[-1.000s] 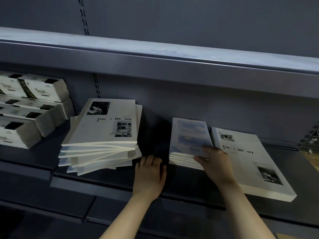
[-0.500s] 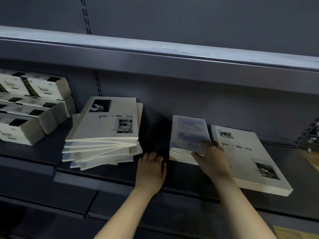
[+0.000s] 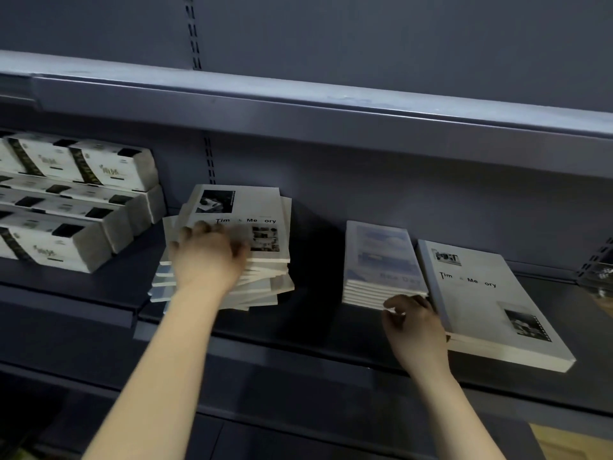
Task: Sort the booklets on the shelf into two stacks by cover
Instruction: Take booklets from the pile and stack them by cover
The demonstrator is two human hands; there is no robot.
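Observation:
A messy pile of booklets [image 3: 265, 207] lies left of centre on the dark shelf [image 3: 308, 330], topped by a white "Time & Memory" cover. My left hand [image 3: 209, 257] rests on that top cover, fingers spread and blurred. To the right lies a neat stack of blue-cover booklets [image 3: 381, 257]. A white "Time & Memory" stack [image 3: 481, 293] lies beside it, touching. My right hand [image 3: 414, 323] sits at the blue stack's near right corner. Its fingers are loosely curled against the front edge and hold nothing that I can see.
Stacked white boxes with dark bands [image 3: 83, 194] fill the shelf's left end. The upper shelf's front lip [image 3: 331, 121] overhangs the booklets. A small clear item [image 3: 597, 273] sits at the far right. A gap of bare shelf separates the pile from the blue stack.
My left hand rose from the shelf's front edge onto the top of the messy pile. My right hand slid back off the blue cover to the stack's near edge.

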